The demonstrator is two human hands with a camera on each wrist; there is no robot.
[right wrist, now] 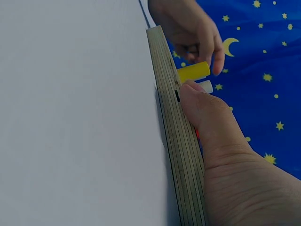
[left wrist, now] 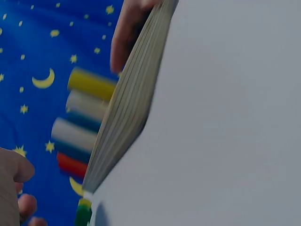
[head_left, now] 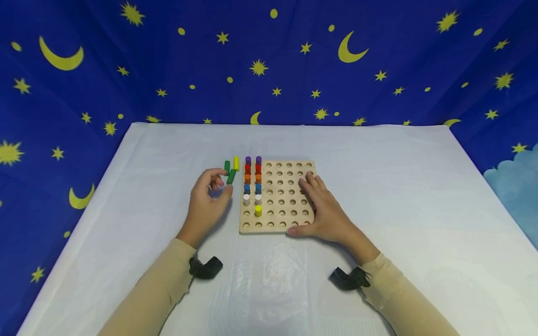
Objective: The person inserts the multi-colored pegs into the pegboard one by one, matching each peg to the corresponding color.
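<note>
A square wooden pegboard [head_left: 275, 228] lies on the table, its two left columns partly filled with purple, red, orange, blue and white pegs. A yellow peg [head_left: 258, 211] stands in the second column, below the white one. Off the board's left side lie two green pegs [head_left: 231, 176] and a loose yellow peg [head_left: 236, 163]. My left hand [head_left: 207, 198] hovers beside these, index fingertip right at the green pegs, thumb apart from it, nothing between them. My right hand [head_left: 328, 212] rests on the board's right part, fingers spread over the holes, thumb [right wrist: 207, 113] along the near edge.
A white cloth covers the table [head_left: 399, 186]. Behind it hangs a blue curtain [head_left: 235, 46] with yellow moons and stars. Black wrist mounts [head_left: 206, 268] sit on both sleeves near the table's front.
</note>
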